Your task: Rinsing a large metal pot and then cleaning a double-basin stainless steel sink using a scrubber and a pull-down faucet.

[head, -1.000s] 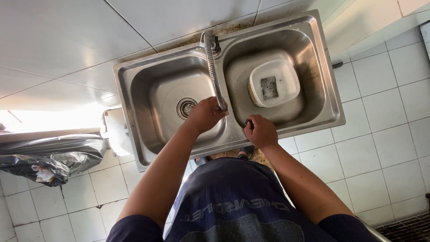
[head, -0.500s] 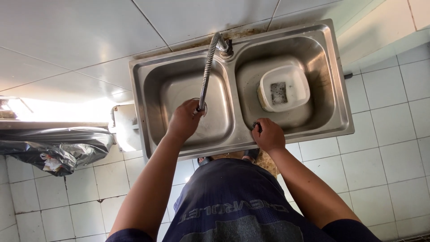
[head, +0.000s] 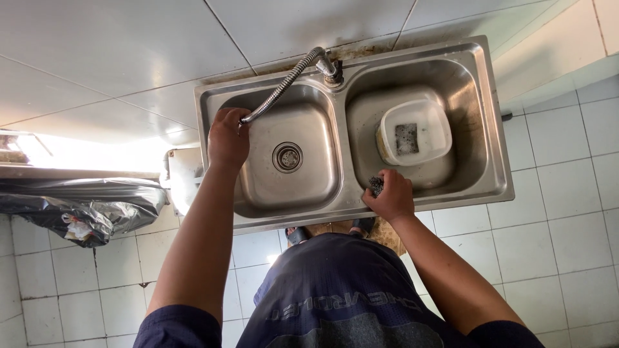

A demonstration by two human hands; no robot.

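Steel double sink (head: 490,122): left hand (head: 227,137) grips ribbed hose (head: 280,90), right hand (head: 389,194) clutches wiry scourer (head: 375,185).

white tub (head: 416,133) in right basin, black rubbish bag (head: 77,206) far left, tiled floor (head: 567,238).

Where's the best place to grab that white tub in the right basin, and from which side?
Take the white tub by its rim on the near side, coming straight down from above. It sits upright and open-topped; that edge faces the right hand, and the far side lies close to the basin wall.
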